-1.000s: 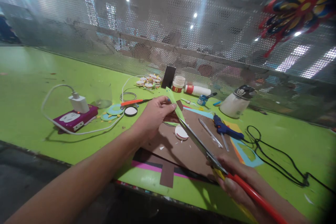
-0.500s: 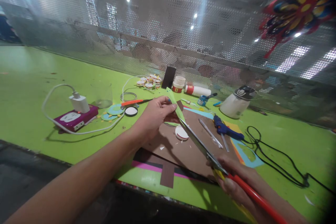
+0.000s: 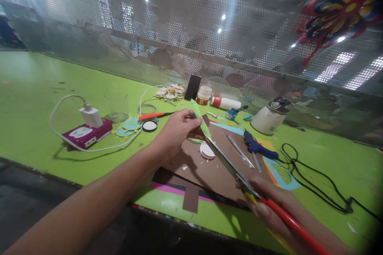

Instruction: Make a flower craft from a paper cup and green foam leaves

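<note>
A strip of light green paper is pinched between the thumb and fingers of my left hand. My right hand grips the red and yellow handles of a long pair of scissors. The blade tips meet the lower end of the green paper, just right of my left fingers. Below them, a white disc lies on the brown board, with small white scraps around it. Part of the green paper is hidden behind my left hand.
Right of the board lie a blue glue gun and its black cord. A white bottle, a phone and a blue paint jar stand behind. On the left are a purple power strip, an orange cutter and a glass.
</note>
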